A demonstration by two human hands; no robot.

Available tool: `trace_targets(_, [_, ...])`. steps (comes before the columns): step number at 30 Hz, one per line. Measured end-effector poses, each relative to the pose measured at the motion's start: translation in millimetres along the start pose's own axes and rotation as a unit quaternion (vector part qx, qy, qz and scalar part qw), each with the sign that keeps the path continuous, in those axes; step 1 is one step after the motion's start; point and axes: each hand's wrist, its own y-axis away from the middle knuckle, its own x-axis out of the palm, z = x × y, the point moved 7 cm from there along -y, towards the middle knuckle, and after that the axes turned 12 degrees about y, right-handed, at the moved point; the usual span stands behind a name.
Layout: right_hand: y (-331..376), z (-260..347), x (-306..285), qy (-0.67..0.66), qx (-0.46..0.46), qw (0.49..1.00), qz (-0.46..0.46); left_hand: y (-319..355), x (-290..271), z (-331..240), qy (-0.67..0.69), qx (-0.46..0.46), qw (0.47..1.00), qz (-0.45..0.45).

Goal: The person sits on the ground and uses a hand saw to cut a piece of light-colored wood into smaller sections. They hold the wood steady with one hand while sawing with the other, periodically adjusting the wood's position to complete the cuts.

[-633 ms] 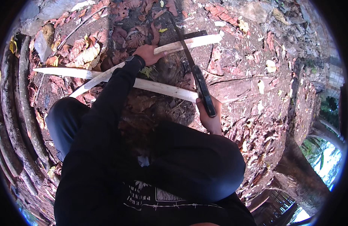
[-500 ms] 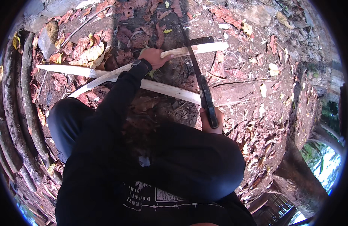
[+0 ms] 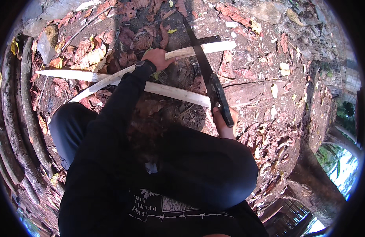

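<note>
A hand saw (image 3: 202, 59) with a dark blade and black handle is in my right hand (image 3: 225, 122), its fingers wrapped round the grip. The blade lies across a pale, peeled wooden stick (image 3: 115, 77), near the stick's far right end. Left of the blade, my left hand (image 3: 158, 60) closes over that stick from above, with a dark watch on the wrist. Below it, a second pale wooden strip (image 3: 174, 93) with a pointed left end crosses the first on the ground. Whether the saw teeth have cut into the wood cannot be seen.
A short dark flat bar (image 3: 209, 40) lies just behind the stick, partly covered by the blade. Several long logs (image 3: 17, 118) line the left side. Dry leaves (image 3: 91, 55) litter the soil, with rocks (image 3: 269, 12) at the back. My bent legs (image 3: 206, 166) frame the near side.
The saw and my right hand have moved forward, away from me, and the blade shows more of its flat side. My left hand keeps its hold on the stick.
</note>
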Motion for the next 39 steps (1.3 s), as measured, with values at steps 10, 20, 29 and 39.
trace_targets(10, [-34.9, 20.9, 32.3, 0.034, -0.104, 0.994, 0.029, -0.9, 7.0, 13.3, -0.022, 0.003, 1.000, -0.019])
trace_targets(20, [30.5, 1.5, -11.5, 0.060, 0.001, 0.998, 0.021, 1.5, -0.2, 10.2, 0.007, 0.002, 1.000, -0.027])
trace_targets(29, [34.4, 18.1, -12.4, 0.039, -0.024, 0.999, 0.010, -6.9, 5.5, 13.2, 0.004, 0.017, 1.000, -0.021])
trace_targets(39, [-13.3, 11.5, 9.2, -0.003, -0.030, 0.999, 0.028, -10.3, 2.3, 18.5, 0.038, -0.013, 0.999, -0.021])
